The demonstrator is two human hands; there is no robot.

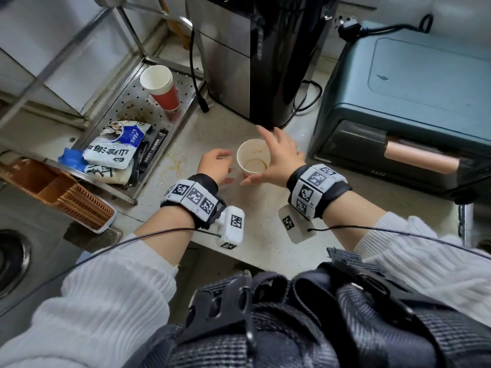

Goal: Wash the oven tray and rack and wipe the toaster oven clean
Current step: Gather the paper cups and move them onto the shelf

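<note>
A teal toaster oven (414, 102) stands at the right of the counter, its dark glass door closed under a copper-coloured handle (419, 158). No tray or rack shows. In front of me on the counter stands a used white paper cup (253, 158) with a brown ring inside. My right hand (284, 158) wraps the cup's right side, with its thumb curved along the near wall and its fingers spread behind the rim. My left hand (212, 166) hovers just left of the cup with loosely curled fingers and holds nothing.
A tall black and steel appliance (255, 57) stands behind the cup, with cables trailing beside it. To the left, a perforated steel rack shelf (127, 102) holds stacked red paper cups (162, 88) and snack bags (117, 147). A wicker basket (61, 195) and a sink (13, 258) lie far left.
</note>
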